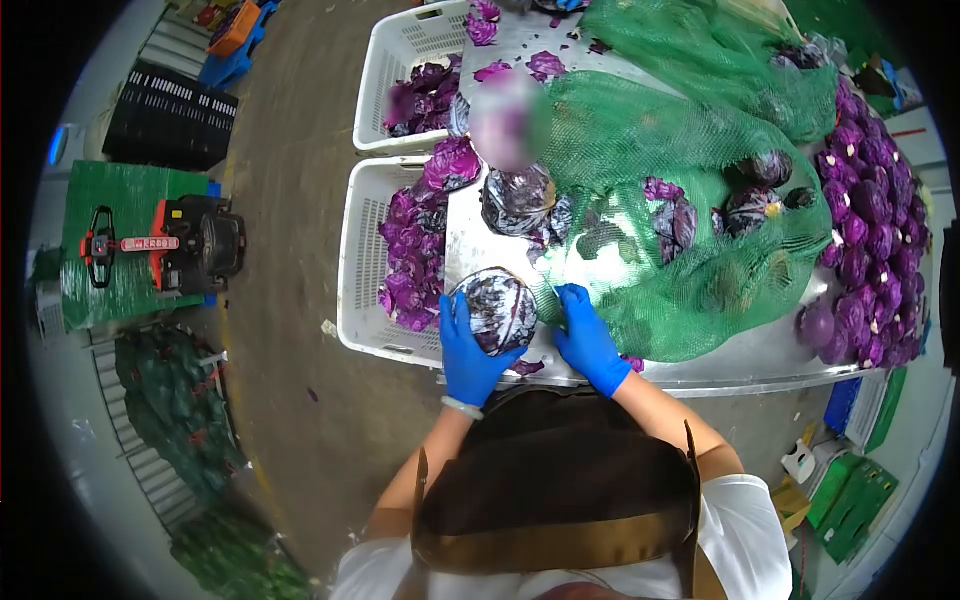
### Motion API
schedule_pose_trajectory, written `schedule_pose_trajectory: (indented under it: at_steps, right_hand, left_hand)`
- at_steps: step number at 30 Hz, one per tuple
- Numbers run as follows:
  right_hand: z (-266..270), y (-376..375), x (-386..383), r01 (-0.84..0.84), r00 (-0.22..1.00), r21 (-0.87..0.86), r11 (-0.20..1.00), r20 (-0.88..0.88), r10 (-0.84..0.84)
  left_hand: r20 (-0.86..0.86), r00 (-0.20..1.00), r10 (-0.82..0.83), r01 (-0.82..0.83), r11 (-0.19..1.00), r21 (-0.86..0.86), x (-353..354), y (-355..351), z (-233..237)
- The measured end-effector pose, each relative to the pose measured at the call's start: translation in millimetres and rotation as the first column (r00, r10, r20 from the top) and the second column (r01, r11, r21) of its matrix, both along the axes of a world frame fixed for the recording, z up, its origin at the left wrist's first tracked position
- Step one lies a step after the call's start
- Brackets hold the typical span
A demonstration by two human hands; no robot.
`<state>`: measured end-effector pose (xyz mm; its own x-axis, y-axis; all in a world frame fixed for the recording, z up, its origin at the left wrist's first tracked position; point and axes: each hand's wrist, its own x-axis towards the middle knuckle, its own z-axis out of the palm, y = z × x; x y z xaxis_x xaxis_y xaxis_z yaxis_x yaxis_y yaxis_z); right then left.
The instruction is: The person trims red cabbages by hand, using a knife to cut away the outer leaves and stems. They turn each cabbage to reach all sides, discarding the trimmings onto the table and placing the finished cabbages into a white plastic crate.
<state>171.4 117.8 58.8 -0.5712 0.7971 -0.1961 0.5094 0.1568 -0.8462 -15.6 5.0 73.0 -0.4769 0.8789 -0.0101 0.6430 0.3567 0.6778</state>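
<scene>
A red cabbage [497,312] with dark, whitish-veined outer leaves rests at the near left of the metal table. Around its left and lower side curls my left hand [472,352] in a blue glove, holding it. My right hand [590,338], also blue-gloved, is closed just right of the cabbage, beside the edge of a green mesh net [690,130]. Whatever its fingers grip, if anything, is hidden. Another untrimmed cabbage [518,200] sits farther back. More cabbages, including one dark head [750,210], lie in or under the net.
Two white crates [352,260] with purple leaves stand along the table's left side. Trimmed purple cabbages [870,220] are piled at the right. Loose leaves [545,66] lie on the metal table [700,372]. A pallet jack [185,245] stands on the floor at left.
</scene>
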Motion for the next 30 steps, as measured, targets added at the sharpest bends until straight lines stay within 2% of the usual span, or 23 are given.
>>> schedule_pose_trajectory:
  at_steps: [3, 7, 8, 10, 14, 23, 27, 28, 30]
  right_hand:
    - [2.7, -5.7, 12.7, -0.165, 0.979, 0.148, 0.975, -0.093, 0.18]
    - [5.7, -5.7, 6.8, -0.217, 0.974, 0.035, 0.975, 0.08, 0.214]
    - [-2.0, -7.1, 1.6, -0.19, 0.977, 0.095, 0.977, 0.113, 0.179]
    - [-4.6, -5.4, -12.0, -0.178, 0.979, 0.091, 0.98, 0.116, 0.167]
    - [-19.3, -6.5, -24.2, -0.187, 0.965, 0.07, 0.98, 0.201, 0.17]
    - [-27.5, 23.9, -50.7, -0.316, 0.875, 0.002, 0.949, 0.388, 0.29]
    - [-26.2, 26.3, -50.7, -0.333, 0.89, 0.049, 0.942, 0.347, 0.297]
    - [-17.4, 22.3, -48.6, -0.319, 0.891, 0.036, 0.947, 0.351, 0.287]
    - [8.6, 16.1, -33.9, -0.312, 0.844, -0.046, 0.949, 0.445, 0.298]
  left_hand:
    - [-0.067, 0.997, -0.039, 0.037, 0.999, -0.023, -4.1, 15.9, -4.9]
    - [0.008, 0.998, -0.055, 0.055, 0.995, -0.086, -20.6, 28.4, 0.7]
    - [0.014, 0.998, -0.058, 0.059, 0.994, -0.09, -23.0, 30.9, 1.7]
    - [0.033, 0.997, -0.07, 0.073, 0.992, -0.107, -24.8, 32.2, 2.5]
    - [0.006, 0.998, -0.063, 0.063, 0.99, -0.129, -24.4, 35.4, 2.4]
    - [-0.054, 0.996, -0.072, 0.061, 0.981, -0.185, -23.1, 39.2, -1.1]
    - [-0.002, 0.996, -0.088, 0.086, 0.973, -0.214, -34.6, 45.0, 1.2]
    - [-0.036, 0.99, -0.139, 0.127, 0.966, -0.226, -38.7, 46.7, 0.5]
    - [0.006, 0.991, -0.133, 0.131, 0.97, -0.204, -43.3, 50.1, 4.2]
